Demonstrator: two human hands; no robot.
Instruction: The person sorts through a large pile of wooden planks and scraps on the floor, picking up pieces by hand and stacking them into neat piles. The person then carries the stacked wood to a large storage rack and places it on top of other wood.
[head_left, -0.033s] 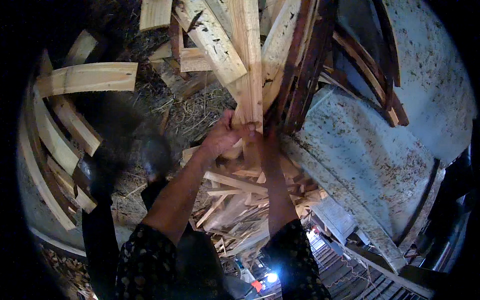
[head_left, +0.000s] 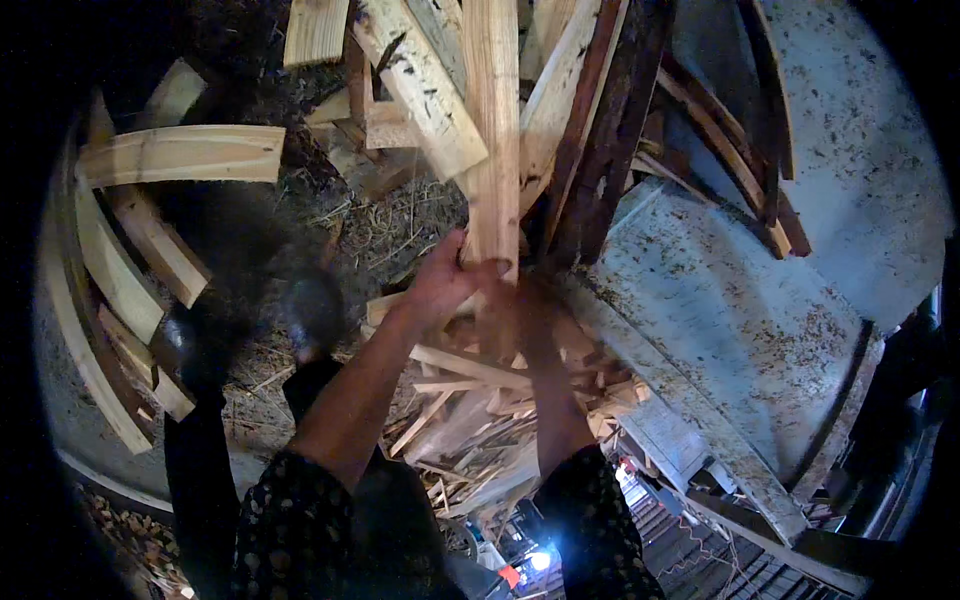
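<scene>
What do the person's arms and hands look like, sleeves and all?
Both hands are bare, with no gloves: left hand, right hand. The forearms are uncovered up to dark sleeves with a fine pale speckled pattern, left sleeve and right sleeve, pushed up near the elbows. No watch or rings can be made out.

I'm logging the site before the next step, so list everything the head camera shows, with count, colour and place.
held plank: one, pale wood, upright at centre, lower end gripped by both hands
loose planks: many, pale, fanned along the left edge and top
dark boards: several, dark brown, leaning right of the held plank
wood offcuts: a heap, pale, below the hands
straw and chips: a patch, tan, left of centre on the ground
metal surface: one, grey-blue with rust specks, right side
left hand: one, closed on the held plank
right hand: one, blurred, at the plank's lower end
sleeves: two, dark patterned, bottom
</scene>
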